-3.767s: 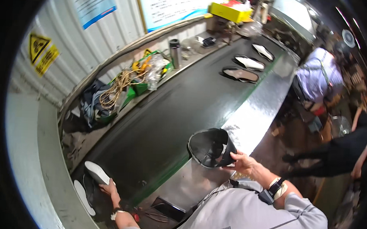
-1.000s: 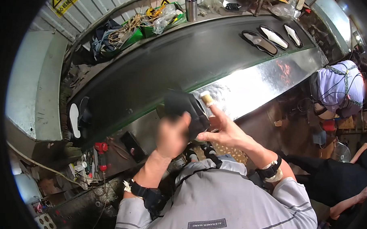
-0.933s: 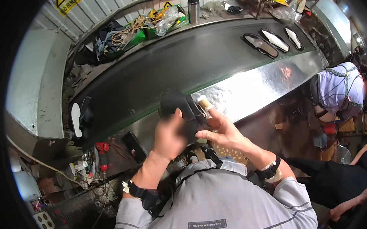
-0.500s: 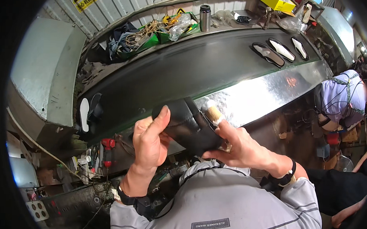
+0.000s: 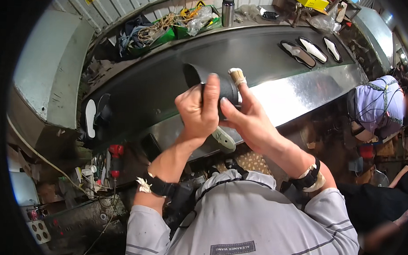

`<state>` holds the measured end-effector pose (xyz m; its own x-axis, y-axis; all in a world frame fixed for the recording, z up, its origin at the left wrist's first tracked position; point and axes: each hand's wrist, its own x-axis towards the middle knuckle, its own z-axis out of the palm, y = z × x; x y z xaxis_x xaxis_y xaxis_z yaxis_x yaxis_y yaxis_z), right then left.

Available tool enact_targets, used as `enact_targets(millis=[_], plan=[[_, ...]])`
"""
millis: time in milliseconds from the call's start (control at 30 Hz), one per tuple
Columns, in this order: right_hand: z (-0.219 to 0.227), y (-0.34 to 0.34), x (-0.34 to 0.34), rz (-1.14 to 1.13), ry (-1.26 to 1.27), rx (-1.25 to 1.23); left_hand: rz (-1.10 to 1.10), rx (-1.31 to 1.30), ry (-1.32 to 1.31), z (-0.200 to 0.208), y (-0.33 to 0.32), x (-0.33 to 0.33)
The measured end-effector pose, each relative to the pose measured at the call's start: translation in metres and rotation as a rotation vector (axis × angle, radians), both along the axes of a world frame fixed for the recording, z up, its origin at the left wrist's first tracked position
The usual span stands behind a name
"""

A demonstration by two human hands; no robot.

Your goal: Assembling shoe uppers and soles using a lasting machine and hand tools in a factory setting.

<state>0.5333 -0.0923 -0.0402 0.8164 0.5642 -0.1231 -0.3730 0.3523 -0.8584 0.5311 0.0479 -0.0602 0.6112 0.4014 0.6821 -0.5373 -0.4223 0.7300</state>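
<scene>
Above the near side of the bench, my left hand [image 5: 200,109] is closed around a black leather shoe upper [image 5: 225,89], its thumb pointing up. Past the knuckles, a dark rounded end [image 5: 192,74] shows. My right hand [image 5: 251,115] also grips the upper with its thumb, and between its fingers is a brush [image 5: 237,75] with tan bristles and white paste on the tip. Below both hands, a pale green rounded piece [image 5: 224,139] with a dark mark sticks out; whether it is joined to the upper I cannot tell. Much of the upper is hidden by my fingers.
Several shoe pieces [image 5: 312,49] lie at the bench's far right, and a white insole [image 5: 91,118] beside dark pieces at its left end. Behind stand a steel tumbler [image 5: 228,12] and green bins [image 5: 162,38]. A red power tool [image 5: 116,160] is near left. Another person [image 5: 378,104] sits at right.
Both hands have moved up and away from me with the upper, which is turned and more covered by my fingers. The brush has risen too. The pale green piece has come into sight.
</scene>
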Motion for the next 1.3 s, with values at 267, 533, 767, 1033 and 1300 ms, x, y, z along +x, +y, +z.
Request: enact_targets(millis=[267, 533, 767, 1033, 1300], plan=[[-0.038, -0.013, 0.016, -0.017, -0.371, -0.267, -0.421, -1.212, 0.578, -0.046, 0.026, -0.007], [-0.160, -0.084, -0.040, 0.526, -1.446, -1.030, -0.504, -1.237, 1.129, -0.187, 0.104, -0.021], [-0.221, -0.059, -0.050, 0.176, -1.424, -0.857, -0.015, -0.768, 1.118, -0.218, 0.117, 0.016], [-0.251, -0.041, -0.045, -0.159, -0.853, -0.628, 0.453, -0.139, 1.108, -0.251, 0.099, 0.043], [-0.253, -0.094, -0.042, 0.146, -0.725, -0.603, 0.170, -0.708, 1.357, -0.239, 0.083, 0.006]])
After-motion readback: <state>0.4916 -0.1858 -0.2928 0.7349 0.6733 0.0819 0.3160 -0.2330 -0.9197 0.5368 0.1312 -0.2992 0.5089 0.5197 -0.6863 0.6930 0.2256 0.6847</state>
